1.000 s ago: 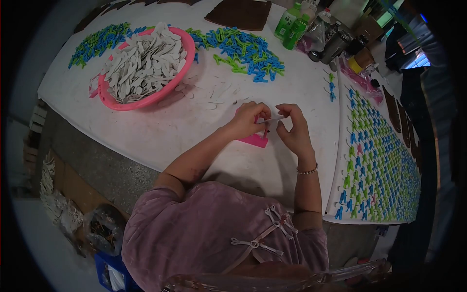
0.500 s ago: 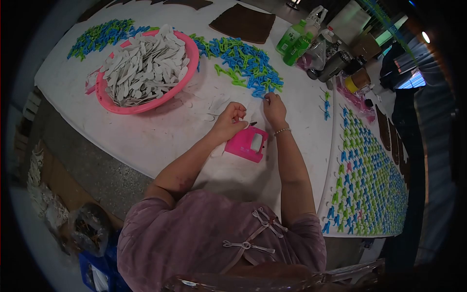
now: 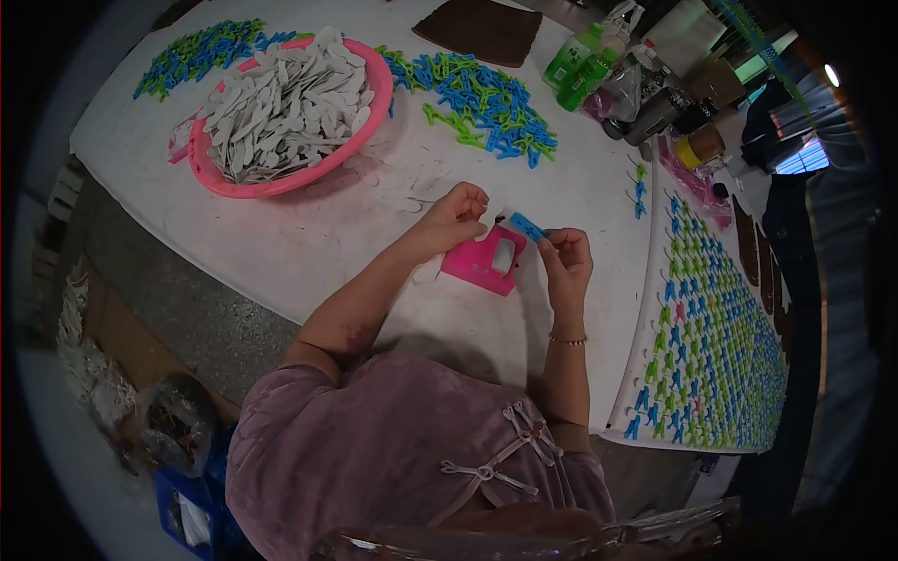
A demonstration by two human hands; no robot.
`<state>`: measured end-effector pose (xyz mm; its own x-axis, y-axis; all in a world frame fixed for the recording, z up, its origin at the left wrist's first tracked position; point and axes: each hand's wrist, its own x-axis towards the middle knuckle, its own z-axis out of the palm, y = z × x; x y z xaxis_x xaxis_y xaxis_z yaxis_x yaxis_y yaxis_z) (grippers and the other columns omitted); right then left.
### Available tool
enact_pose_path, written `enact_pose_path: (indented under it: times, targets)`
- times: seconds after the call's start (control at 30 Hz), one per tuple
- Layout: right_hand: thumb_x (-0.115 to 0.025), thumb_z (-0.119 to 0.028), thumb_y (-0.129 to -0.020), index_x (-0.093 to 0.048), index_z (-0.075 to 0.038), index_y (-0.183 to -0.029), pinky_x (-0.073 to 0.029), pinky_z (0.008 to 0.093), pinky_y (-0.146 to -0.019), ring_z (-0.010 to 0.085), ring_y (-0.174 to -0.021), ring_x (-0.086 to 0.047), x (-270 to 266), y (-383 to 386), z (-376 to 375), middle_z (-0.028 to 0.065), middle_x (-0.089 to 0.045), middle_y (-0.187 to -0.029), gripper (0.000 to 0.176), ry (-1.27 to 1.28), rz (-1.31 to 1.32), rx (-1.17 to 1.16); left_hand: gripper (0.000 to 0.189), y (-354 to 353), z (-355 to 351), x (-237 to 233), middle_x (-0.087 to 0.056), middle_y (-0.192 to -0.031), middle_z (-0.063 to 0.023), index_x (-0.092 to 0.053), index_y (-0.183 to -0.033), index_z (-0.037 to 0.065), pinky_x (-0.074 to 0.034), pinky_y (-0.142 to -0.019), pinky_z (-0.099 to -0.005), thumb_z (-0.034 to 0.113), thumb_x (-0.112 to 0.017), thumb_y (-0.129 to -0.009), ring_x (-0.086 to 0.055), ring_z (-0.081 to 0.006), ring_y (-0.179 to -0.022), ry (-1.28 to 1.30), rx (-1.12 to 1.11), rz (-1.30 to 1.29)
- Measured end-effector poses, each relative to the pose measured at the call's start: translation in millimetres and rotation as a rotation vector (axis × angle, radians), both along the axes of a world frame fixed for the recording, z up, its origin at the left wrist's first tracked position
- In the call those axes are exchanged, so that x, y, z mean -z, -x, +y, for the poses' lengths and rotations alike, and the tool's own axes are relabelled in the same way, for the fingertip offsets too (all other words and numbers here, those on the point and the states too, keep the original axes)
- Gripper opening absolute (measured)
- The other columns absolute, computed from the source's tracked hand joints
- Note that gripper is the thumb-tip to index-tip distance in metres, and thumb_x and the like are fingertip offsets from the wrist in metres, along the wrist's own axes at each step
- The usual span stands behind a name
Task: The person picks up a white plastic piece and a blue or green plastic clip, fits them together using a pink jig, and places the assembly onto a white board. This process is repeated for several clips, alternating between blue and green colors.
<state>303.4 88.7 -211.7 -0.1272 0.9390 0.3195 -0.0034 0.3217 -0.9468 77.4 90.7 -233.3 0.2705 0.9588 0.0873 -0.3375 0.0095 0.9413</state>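
In the head view my right hand (image 3: pixel 569 254) pinches a blue clothespin (image 3: pixel 528 226) between thumb and fingers. The clothespin points left, close over the top corner of a pink device (image 3: pixel 472 266) with a pale roller-like part (image 3: pixel 503 256). My left hand (image 3: pixel 456 221) is at the device's upper left, its thumb and fingers curled together beside a small dark tip (image 3: pixel 499 219). What the left fingers hold is too small to make out. Beyond the hands lies a heap of blue and green clothespins (image 3: pixel 496 105).
A pink basin (image 3: pixel 281 187) piled with flat white pieces (image 3: pixel 290 107) stands at the left. Another clothespin heap (image 3: pixel 192 58) lies behind it. Green bottles (image 3: pixel 587 79) and a brown cloth (image 3: pixel 479 30) are at the back. Rows of clothespins (image 3: pixel 716 341) cover the right table.
My right hand has come back from the clothespin heap toward the pink device with a blue clothespin in it. My left hand stays by the device. The view has shifted slightly.
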Motion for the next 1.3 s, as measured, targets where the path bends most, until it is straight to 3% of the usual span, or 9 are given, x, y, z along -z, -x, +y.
enact_pose_path:
  times: [0.33,0.57,0.7,0.8,0.87,0.9,0.97,1.13,1.3]
  targets:
    - [-0.068,-0.001,-0.083,-0.053,-0.001,-0.097,-0.045,0.0282,-0.087,0.0137,-0.094,-0.055,-2.9,11.3,-20.6,0.0075,-0.060,-0.098,0.020,-0.019,-0.014,-0.047,0.035,-6.0,-9.4,-9.3,-0.051,-0.088,0.0002,-0.045,-0.109,0.007,-0.042,-0.070,-0.0217,-0.004,-0.059,-0.079,-0.051,-0.0071,-0.079,-0.032,0.087,0.024]
    - [-0.068,0.001,-0.083,-0.052,-0.001,-0.100,-0.048,0.0270,-0.081,0.0136,-0.092,-0.056,4.2,7.7,-16.4,0.0090,-0.061,-0.100,0.023,-0.047,-0.103,-0.057,0.037,-6.8,-7.5,-6.6,-0.048,-0.087,0.0017,-0.044,-0.110,0.009,-0.041,-0.069,-0.0208,-0.004,-0.059,-0.080,-0.051,-0.0070,-0.078,-0.018,0.106,0.058]
    - [-0.066,-0.005,-0.087,-0.059,0.000,-0.095,-0.046,0.0252,-0.081,0.0118,-0.092,-0.056,2.1,7.7,-14.7,0.0072,-0.061,-0.100,0.011,-0.077,-0.179,-0.018,0.039,-6.1,-5.0,0.9,-0.051,-0.093,0.0003,-0.045,-0.114,0.008,-0.042,-0.073,-0.0223,-0.002,-0.061,-0.080,-0.050,-0.0074,-0.082,-0.054,0.130,0.036]
    - [-0.064,-0.010,-0.089,-0.063,0.000,-0.089,-0.047,0.0246,-0.076,0.0113,-0.085,-0.056,1.6,-10.1,4.1,0.0060,-0.062,-0.093,0.010,-0.092,-0.161,0.172,0.041,-3.9,-1.5,-0.9,-0.052,-0.100,-0.0003,-0.046,-0.118,0.009,-0.042,-0.077,-0.0253,0.003,-0.064,-0.081,-0.050,-0.0087,-0.088,-0.193,-0.058,0.183]
    - [-0.064,-0.013,-0.089,-0.065,0.001,-0.085,-0.049,0.0248,-0.070,0.0115,-0.078,-0.057,1.9,-32.4,23.3,0.0054,-0.063,-0.087,0.014,-0.068,-0.086,0.332,0.040,9.4,8.5,8.9,-0.057,-0.099,-0.0047,-0.052,-0.114,0.007,-0.044,-0.081,-0.0285,0.009,-0.069,-0.077,-0.053,-0.0155,-0.093,-0.315,-0.327,0.449]
    - [-0.063,-0.015,-0.089,-0.064,0.000,-0.085,-0.049,0.0246,-0.065,0.0114,-0.072,-0.056,2.6,-51.0,33.5,0.0053,-0.061,-0.082,0.016,0.130,0.058,0.406,0.040,17.7,12.3,13.5,-0.057,-0.099,-0.0047,-0.052,-0.114,0.007,-0.044,-0.081,-0.0285,0.009,-0.069,-0.077,-0.053,-0.0155,-0.093,-0.328,-0.300,0.445]
    - [-0.062,-0.017,-0.090,-0.063,0.000,-0.085,-0.049,0.0244,-0.061,0.0113,-0.066,-0.055,12.5,-87.0,52.7,0.0051,-0.060,-0.077,0.017,0.318,0.221,0.496,0.035,35.8,18.6,20.5,-0.058,-0.103,-0.0104,-0.058,-0.106,0.006,-0.045,-0.082,-0.0355,0.016,-0.071,-0.075,-0.056,-0.0246,-0.094,-0.491,-0.583,0.914]
    - [-0.058,-0.014,-0.090,-0.058,-0.001,-0.080,-0.050,0.0286,-0.049,0.0150,-0.054,-0.051,37.0,-151.1,91.3,0.0060,-0.057,-0.071,0.016,0.597,0.539,0.766,0.036,54.6,18.4,25.4,-0.059,-0.100,-0.0134,-0.060,-0.103,0.005,-0.045,-0.081,-0.0409,0.021,-0.072,-0.074,-0.057,-0.0303,-0.094,-0.365,-0.600,1.199]
    - [-0.056,-0.011,-0.089,-0.057,0.000,-0.078,-0.051,0.0298,-0.051,0.0160,-0.055,-0.052,45.9,-174.1,117.1,0.0082,-0.057,-0.070,0.016,0.583,0.625,0.835,0.035,54.4,20.7,28.8,-0.059,-0.097,-0.0133,-0.059,-0.102,0.005,-0.046,-0.078,-0.0404,0.021,-0.072,-0.073,-0.057,-0.0306,-0.092,-0.326,-0.553,1.307]
